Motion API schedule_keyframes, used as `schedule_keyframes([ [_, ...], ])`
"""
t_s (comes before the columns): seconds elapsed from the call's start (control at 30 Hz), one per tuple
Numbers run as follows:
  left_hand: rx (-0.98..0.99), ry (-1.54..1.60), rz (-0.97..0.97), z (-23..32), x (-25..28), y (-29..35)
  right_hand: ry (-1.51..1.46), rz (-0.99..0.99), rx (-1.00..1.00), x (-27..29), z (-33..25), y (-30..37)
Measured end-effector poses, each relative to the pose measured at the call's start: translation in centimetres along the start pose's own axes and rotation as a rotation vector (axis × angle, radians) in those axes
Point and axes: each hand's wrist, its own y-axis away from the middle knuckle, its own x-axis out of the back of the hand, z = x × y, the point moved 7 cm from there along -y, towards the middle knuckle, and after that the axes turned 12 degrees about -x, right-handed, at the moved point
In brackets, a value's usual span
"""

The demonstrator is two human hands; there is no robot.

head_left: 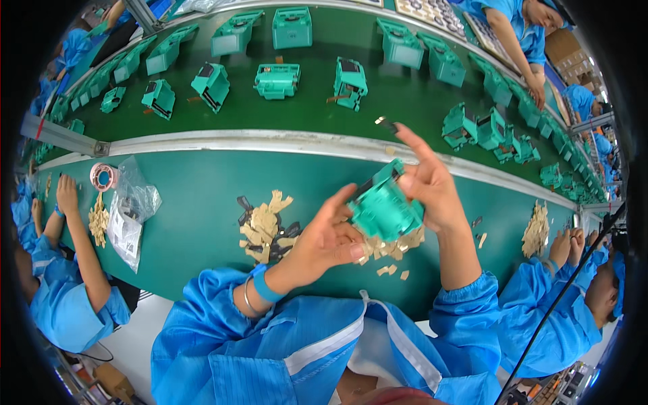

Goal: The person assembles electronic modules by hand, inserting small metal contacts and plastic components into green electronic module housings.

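Note:
A green plastic housing (385,210) is tilted above the bench in front of me, with a dark strip along its upper left edge. My right hand (432,192) grips its upper right side. The index finger of that hand points up and away, and a small black piece with a gold end (386,124) is at its tip. On the left side of the housing, the curled fingers of my left hand (324,239) are round its edge. Beneath it lies a pile of small beige pieces (405,248). Left of that sits a mixed pile of beige and black pieces (264,226).
Beyond a metal rail (236,140), a green conveyor belt (236,118) carries several similar housings. A clear plastic bag (131,216) and a tape roll (103,177) lie at left. Co-workers sit close on both sides; another person (516,34) reaches in from the far right.

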Motion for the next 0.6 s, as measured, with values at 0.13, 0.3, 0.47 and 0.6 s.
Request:
schedule_keyframes([
  [0.13, 0.281, 0.055, 0.036, -0.9, 0.0, 0.4, 0.536, 0.432, 0.216, -1.1, -0.3, 2.0],
  [0.3, 0.064, 0.120, 0.163, 0.2, 0.8, -0.3, 0.159, 0.682, 0.512, 1.7, -1.4, 6.3],
  [0.47, 0.036, 0.076, 0.190, 0.7, 1.0, -0.2, -0.096, 0.375, 0.097, -1.4, 3.6, 5.7],
  [0.6, -0.017, -0.018, 0.237, 0.7, 1.2, 0.2, -0.058, 0.358, 0.103, -2.2, 4.2, 5.2],
])
